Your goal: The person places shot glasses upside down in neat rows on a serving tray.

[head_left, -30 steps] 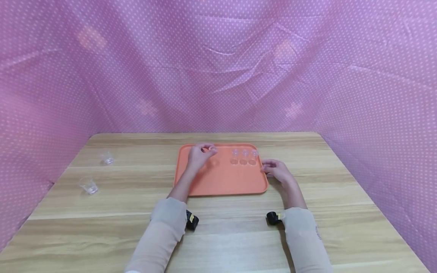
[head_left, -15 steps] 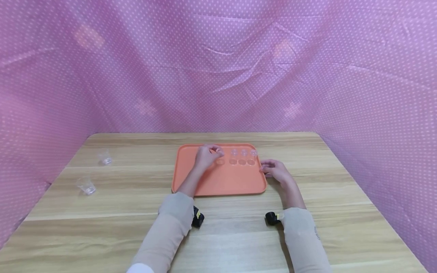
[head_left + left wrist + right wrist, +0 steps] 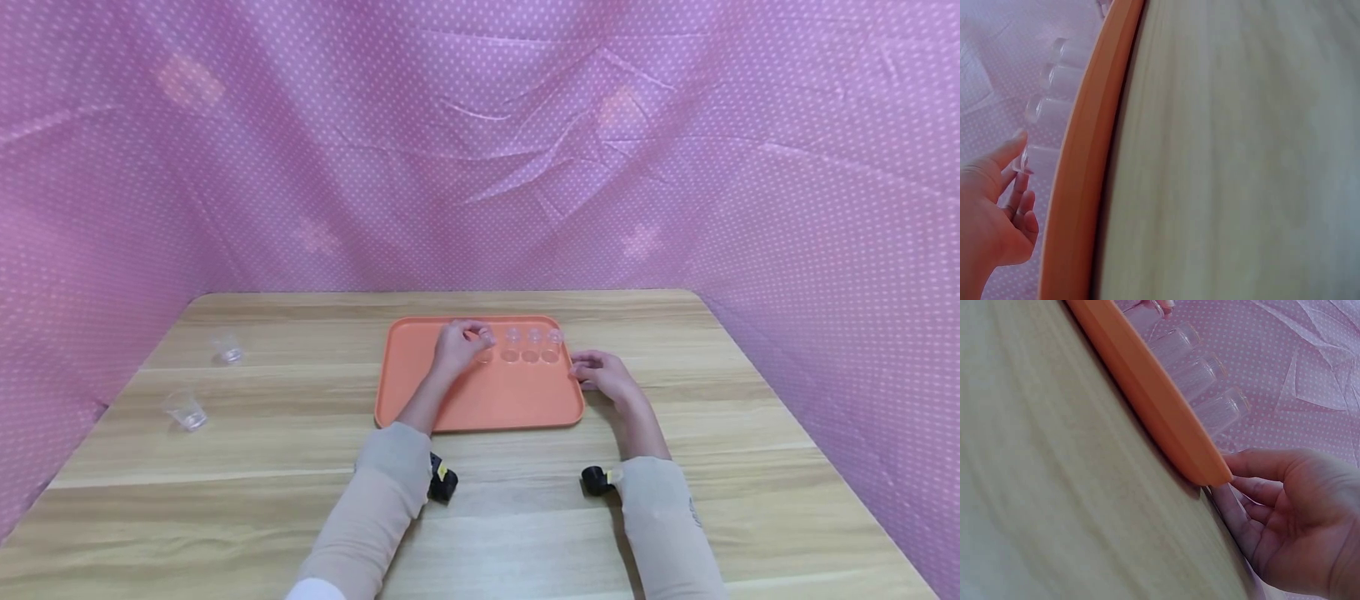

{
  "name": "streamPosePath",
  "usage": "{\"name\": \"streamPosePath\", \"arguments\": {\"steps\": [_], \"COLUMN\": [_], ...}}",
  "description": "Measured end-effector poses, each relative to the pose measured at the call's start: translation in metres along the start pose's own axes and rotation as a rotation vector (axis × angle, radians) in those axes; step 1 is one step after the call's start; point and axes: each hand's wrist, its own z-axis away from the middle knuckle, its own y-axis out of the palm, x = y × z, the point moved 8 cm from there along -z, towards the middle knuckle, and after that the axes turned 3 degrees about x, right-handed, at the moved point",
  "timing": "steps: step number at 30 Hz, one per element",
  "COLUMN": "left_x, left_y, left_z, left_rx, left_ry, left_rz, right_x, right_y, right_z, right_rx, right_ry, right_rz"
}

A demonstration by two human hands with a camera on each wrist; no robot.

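My left hand (image 3: 462, 348) pinches the upper end of a small clear plastic cup (image 3: 1041, 156) between thumb and fingers. This cup stands at the left end of a row of 3 like it (image 3: 530, 346), along the far right part of an orange tray (image 3: 487, 404). At the tray's right edge is my right hand (image 3: 606, 375). In the right wrist view, thumb and fingers (image 3: 1254, 464) hold the tray's rim from above and below.
Two more clear cups stand on the wooden table (image 3: 510, 533) at the left, one farther back (image 3: 231, 350) and one nearer (image 3: 189, 412). A pink dotted curtain (image 3: 480, 167) encloses the table's back and sides. Each wrist carries a small black camera (image 3: 597, 481).
My left hand has moved right with the cup and brought it down at the left end of the row. The right hand stays at the tray's edge.
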Motion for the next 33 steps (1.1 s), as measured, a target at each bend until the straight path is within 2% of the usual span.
{"name": "streamPosePath", "arguments": {"steps": [9,19,28,33], "left_x": [0.0054,0.0037,0.0045,0.0020], "left_y": [0.0050,0.0068,0.0093,0.0042], "left_z": [0.0000,0.0003,0.0005,0.0025], "left_rx": [-0.019,-0.010,0.012,0.019], "left_ry": [-0.002,0.006,-0.036,-0.038], "left_rz": [0.157,0.122,0.123,0.136], "right_x": [0.0000,0.0014,-0.0002,-0.0014], "right_y": [0.0002,0.0008,-0.0007,-0.0009], "right_z": [0.0014,0.0025,0.0010,0.0008], "right_rx": [-0.008,-0.008,-0.016,-0.011], "right_ry": [0.020,0.017,0.013,0.023], "right_rz": [0.002,-0.004,0.012,0.016]}}
